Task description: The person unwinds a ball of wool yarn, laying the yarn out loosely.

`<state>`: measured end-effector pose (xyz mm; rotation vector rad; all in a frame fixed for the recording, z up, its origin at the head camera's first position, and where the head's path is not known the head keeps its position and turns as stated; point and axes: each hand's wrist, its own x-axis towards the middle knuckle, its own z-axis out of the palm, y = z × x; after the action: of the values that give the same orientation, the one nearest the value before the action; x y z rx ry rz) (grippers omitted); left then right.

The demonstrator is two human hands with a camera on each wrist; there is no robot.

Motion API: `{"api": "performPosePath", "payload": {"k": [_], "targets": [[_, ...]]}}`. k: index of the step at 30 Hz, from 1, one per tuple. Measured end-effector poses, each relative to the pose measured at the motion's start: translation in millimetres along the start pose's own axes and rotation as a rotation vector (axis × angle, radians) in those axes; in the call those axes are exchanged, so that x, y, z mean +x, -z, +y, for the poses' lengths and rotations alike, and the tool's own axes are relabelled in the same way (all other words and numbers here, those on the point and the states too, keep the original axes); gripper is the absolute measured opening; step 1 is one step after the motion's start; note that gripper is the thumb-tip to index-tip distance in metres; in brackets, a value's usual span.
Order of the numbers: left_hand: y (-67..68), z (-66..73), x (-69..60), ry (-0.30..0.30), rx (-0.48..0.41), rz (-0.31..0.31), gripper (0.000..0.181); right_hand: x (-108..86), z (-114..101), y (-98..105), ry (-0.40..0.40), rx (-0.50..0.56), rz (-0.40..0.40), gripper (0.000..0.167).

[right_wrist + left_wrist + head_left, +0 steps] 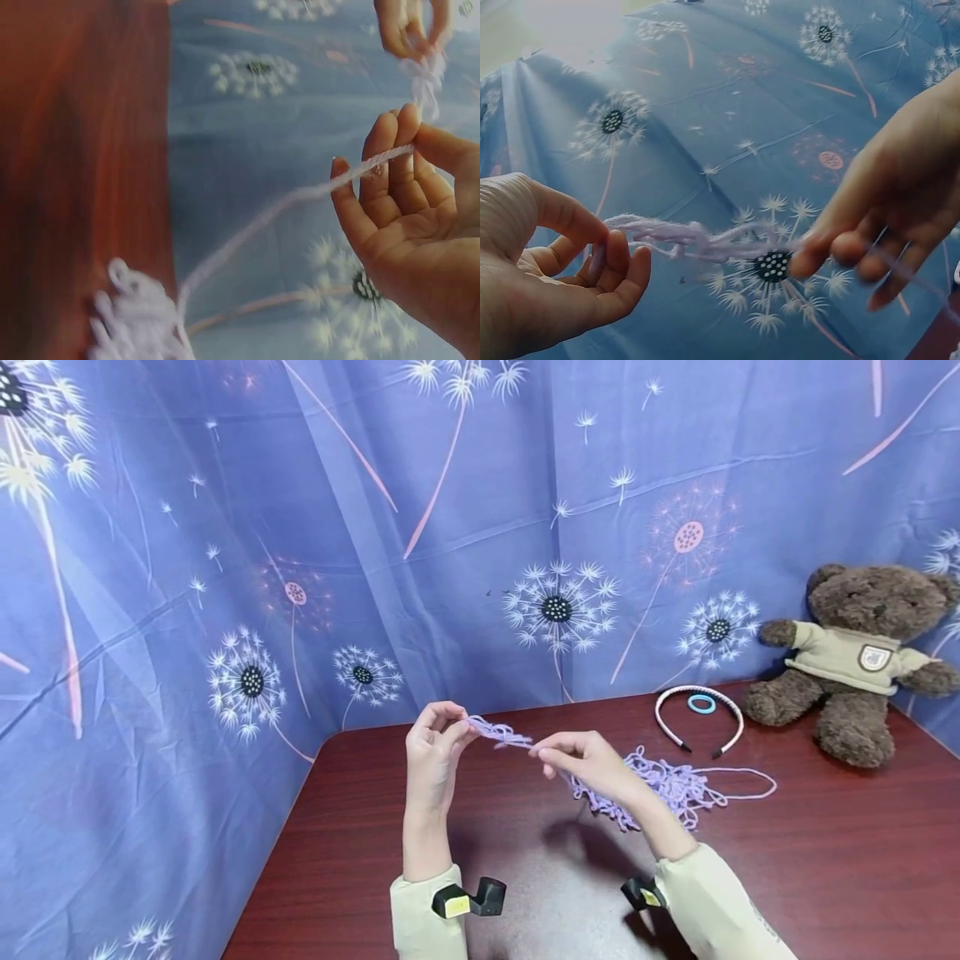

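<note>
A short looped length of lilac yarn point(501, 733) is stretched between the two hands above the table. One end of it is pinched between thumb and fingers of the left hand point(437, 743). The right hand point(588, 763) pinches the other end between thumb and forefinger, its remaining fingers spread in the right wrist view. From that pinch a single yarn strand point(262, 216) runs down to a loose lilac yarn pile point(675, 785) on the table, partly hidden behind the right hand and forearm. Interlinked loops point(697, 238) show in the left wrist view.
On the reddish-brown table point(360, 827), a pale headband point(697, 688) lies behind the yarn pile, with a blue ring point(702, 704) inside its curve. A brown teddy bear point(855, 652) sits at the right. Behind the table hangs a blue dandelion-print curtain point(465, 593).
</note>
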<state>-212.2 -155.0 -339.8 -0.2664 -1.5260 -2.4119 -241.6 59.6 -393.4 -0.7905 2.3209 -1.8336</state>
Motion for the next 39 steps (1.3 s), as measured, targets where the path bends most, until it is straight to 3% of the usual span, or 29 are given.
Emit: {"api": "performPosePath", "payload": {"k": [10,17,24,31,39], "targets": [[9.3,5.3,1.0,-0.016,0.002,0.051,0.030,-9.3,-1,51,-0.024,0.011,0.209,0.031],[10.2,5.7,1.0,-0.012,0.002,0.045,0.030,-22.2,1,82,0.020,-0.025,0.333,0.016],[6.8,-0.2,2.6,-0.036,0.031,0.031,0.031,-32.7,-9,98,0.090,0.090,0.435,0.016],[6.7,-6.0,6.1,-0.118,0.128,0.105,0.026,-41.6,-22,102,0.232,0.241,0.504,0.016],[4.7,-5.4,7.7,-0.187,0.088,0.191,0.034,-47.8,-24,112,0.295,0.347,0.578,0.019]]}}
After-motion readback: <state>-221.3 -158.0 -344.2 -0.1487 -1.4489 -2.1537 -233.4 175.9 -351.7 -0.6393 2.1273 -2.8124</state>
